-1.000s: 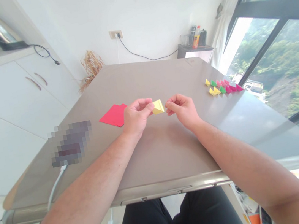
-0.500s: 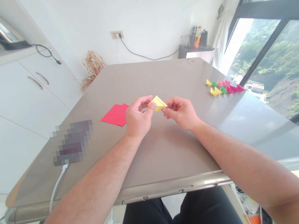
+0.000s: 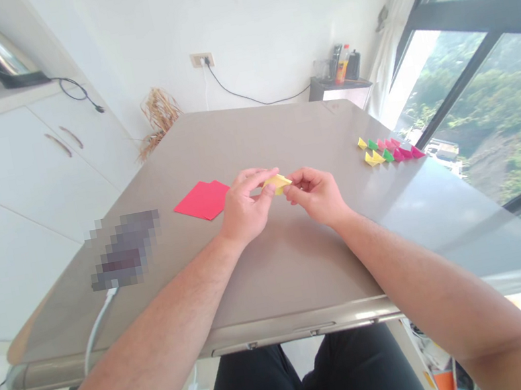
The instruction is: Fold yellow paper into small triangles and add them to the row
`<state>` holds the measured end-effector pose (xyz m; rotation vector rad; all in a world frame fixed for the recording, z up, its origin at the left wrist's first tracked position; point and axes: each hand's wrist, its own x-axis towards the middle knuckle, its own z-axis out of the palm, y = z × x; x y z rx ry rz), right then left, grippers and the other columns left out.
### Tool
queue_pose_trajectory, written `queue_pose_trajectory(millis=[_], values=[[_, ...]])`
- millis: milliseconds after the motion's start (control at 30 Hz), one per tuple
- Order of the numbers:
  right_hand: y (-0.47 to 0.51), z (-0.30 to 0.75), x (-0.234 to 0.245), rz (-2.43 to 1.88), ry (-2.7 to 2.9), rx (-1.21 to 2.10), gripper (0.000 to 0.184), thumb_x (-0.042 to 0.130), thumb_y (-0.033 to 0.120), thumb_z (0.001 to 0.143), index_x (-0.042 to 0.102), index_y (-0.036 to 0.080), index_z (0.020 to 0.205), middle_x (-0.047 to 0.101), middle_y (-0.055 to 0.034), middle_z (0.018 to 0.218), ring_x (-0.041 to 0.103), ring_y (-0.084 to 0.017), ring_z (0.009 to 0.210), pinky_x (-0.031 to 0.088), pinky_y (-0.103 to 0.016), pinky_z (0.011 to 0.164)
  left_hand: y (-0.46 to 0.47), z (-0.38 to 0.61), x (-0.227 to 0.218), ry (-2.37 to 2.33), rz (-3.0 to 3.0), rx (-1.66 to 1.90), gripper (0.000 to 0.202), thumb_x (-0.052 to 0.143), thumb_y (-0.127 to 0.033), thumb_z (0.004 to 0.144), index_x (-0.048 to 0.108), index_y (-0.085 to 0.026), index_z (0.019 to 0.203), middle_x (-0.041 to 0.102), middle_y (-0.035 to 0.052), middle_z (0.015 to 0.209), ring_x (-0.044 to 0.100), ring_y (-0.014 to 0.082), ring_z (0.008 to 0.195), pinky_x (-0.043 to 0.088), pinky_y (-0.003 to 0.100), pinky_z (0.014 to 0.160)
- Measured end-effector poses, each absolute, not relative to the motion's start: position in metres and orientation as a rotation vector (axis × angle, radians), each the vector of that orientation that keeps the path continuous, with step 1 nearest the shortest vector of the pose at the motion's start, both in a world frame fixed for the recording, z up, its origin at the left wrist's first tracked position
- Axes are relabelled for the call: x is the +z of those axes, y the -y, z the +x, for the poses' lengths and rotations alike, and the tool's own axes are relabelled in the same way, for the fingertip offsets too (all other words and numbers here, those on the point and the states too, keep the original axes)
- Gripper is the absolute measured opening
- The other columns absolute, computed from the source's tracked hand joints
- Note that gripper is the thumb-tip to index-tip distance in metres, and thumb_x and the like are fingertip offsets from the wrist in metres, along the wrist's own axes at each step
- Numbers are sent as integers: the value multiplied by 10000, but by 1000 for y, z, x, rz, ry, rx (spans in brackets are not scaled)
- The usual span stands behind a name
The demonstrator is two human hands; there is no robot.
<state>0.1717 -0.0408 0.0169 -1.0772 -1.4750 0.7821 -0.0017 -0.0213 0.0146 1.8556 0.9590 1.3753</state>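
A small folded yellow paper piece [image 3: 278, 183] is pinched between both hands above the middle of the grey table [image 3: 273, 266]. My left hand [image 3: 243, 208] grips its left side with fingertips closed over it. My right hand [image 3: 317, 194] pinches its right end, fingers curled. Most of the paper is hidden by the fingers. A red paper sheet [image 3: 201, 200] lies flat on the table just left of my left hand.
Several small folded paper pieces [image 3: 388, 151] in yellow, green and pink sit in rows near the table's right edge. A blurred object [image 3: 123, 249] with a white cable [image 3: 95, 328] lies at the left. Cabinets stand left, a window right.
The hands have closed together on the yellow piece: the right hand, apart from it a second ago, now pinches it, and the paper is folded flatter and more hidden.
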Motion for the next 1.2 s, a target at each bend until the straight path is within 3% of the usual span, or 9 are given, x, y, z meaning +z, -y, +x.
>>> queue_pose_trajectory(millis=[433,767,1200], values=[[43,166,18,-1245,1471,482,154,705,370,768,679,218,767,684,-1,753,583,-134,639,490,-289,622,23,2,15,-1039,1848,1376,277,734,-456,841,699,-231,1000,646,72,1126,686,182,925,590,287,753],[42,166,17,-1269,1497,396,159,665,365,786,670,216,730,672,-1,717,573,-138,623,482,-291,618,25,4,15,-1067,1845,1364,287,807,-421,743,695,-233,929,646,56,1057,676,187,899,589,280,710],[43,166,17,-1262,1512,410,150,641,346,805,685,212,757,671,1,705,572,-134,602,473,-288,611,24,3,14,-1106,1893,1355,227,767,-385,784,696,-236,939,683,54,1005,667,188,874,578,292,717]])
